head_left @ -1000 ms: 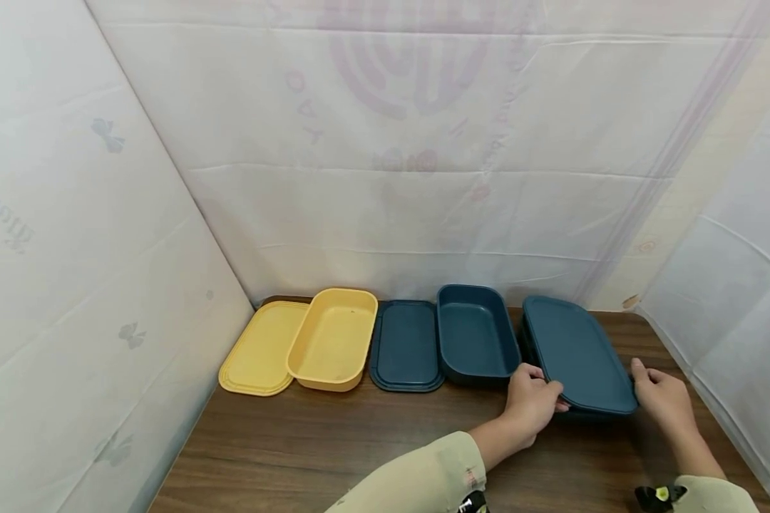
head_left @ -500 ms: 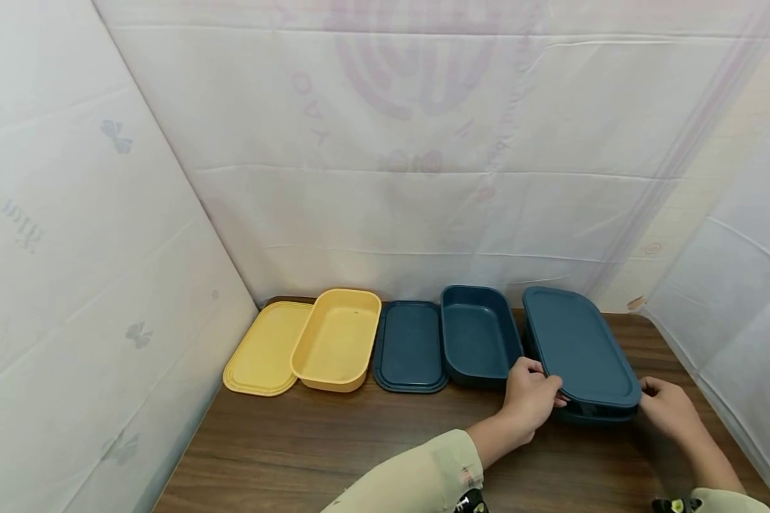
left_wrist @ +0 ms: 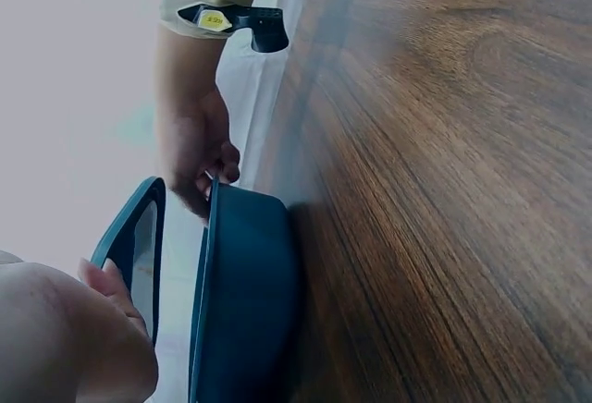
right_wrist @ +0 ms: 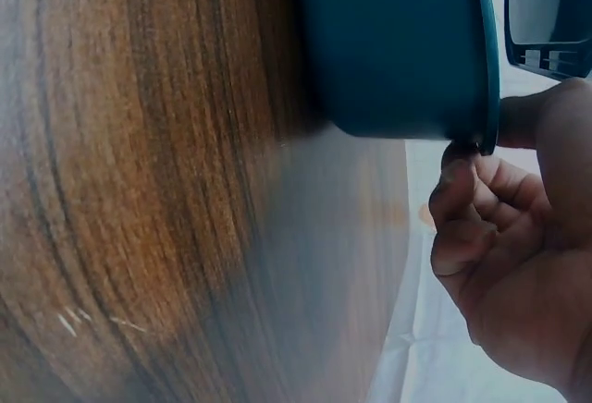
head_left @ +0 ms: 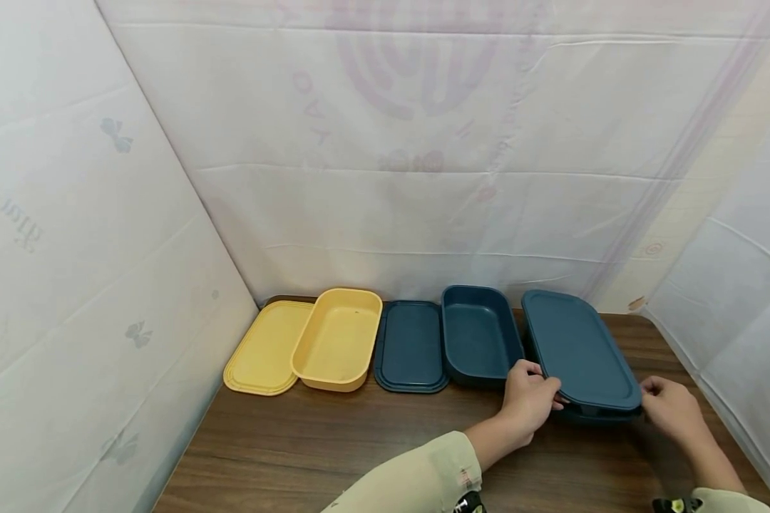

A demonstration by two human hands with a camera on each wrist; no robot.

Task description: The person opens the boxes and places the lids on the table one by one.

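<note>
At the right of the wooden table (head_left: 334, 449) a dark blue lid (head_left: 577, 349) lies over a dark blue box (head_left: 593, 415), its near end raised. My left hand (head_left: 548, 399) pinches the lid's near left corner. My right hand (head_left: 648, 395) sits at the near right corner, fingers curled at the box's rim. In the left wrist view the lid (left_wrist: 129, 237) stands apart from the box (left_wrist: 245, 301), and my right hand (left_wrist: 199, 153) holds the box's edge. In the right wrist view curled fingers (right_wrist: 458, 200) lie against the rim of the box (right_wrist: 388, 42).
A row stands along the back of the table: a yellow lid (head_left: 263, 349), an open yellow box (head_left: 336, 338), a second blue lid (head_left: 411, 345) and an open blue box (head_left: 478, 335). White sheeting (head_left: 103, 249) walls in the left, back and right sides.
The lid's near end has come up off the box under my left hand's pinch. My right hand has slid from the lid's side down to the box's near right corner.
</note>
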